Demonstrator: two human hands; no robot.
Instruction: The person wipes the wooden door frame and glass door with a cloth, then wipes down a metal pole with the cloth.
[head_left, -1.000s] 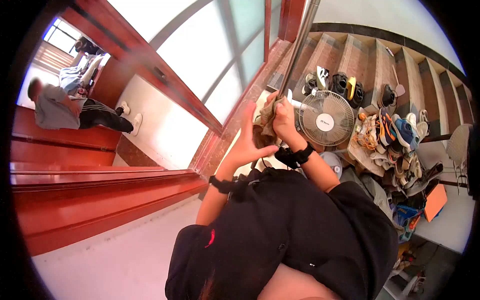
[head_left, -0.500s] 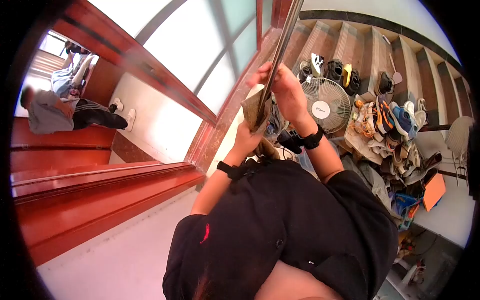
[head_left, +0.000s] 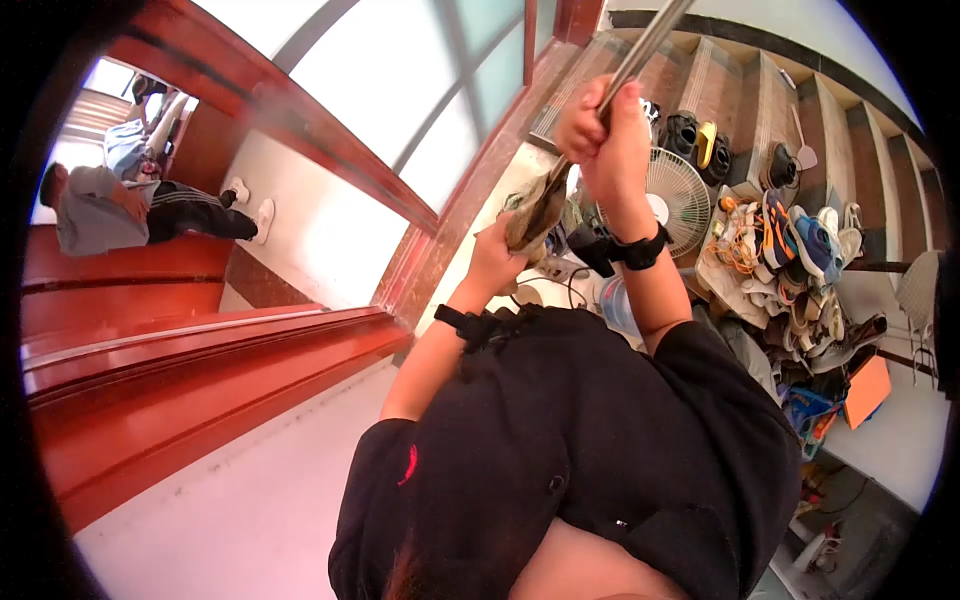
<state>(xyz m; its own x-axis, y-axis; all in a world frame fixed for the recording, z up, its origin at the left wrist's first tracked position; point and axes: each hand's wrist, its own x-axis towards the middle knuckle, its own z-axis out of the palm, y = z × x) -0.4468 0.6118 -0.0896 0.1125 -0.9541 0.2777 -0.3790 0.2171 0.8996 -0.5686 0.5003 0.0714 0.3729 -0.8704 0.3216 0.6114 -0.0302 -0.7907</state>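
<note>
A long metal pole point(head_left: 648, 48) slants from the top edge down toward my chest. My right hand point(head_left: 612, 135) is wrapped round it, high up in front of me. Lower and to the left, my left hand point(head_left: 497, 255) grips a brownish-grey cloth point(head_left: 537, 215) at the lower part of the pole. The cloth hides the pole's lower end. Both wrists carry black bands.
Behind my right wrist stands a fan point(head_left: 680, 205). Stairs point(head_left: 735, 110) rise at the upper right, with shoes on them. A shoe pile point(head_left: 800, 260) lies at the right. A red door frame point(head_left: 300, 130) is at the left; beyond it sits a person point(head_left: 100, 210).
My right hand, open half a second ago, has closed round the pole and moved up. The pole's top has swung to the right. My left hand, open at first, now grips the cloth.
</note>
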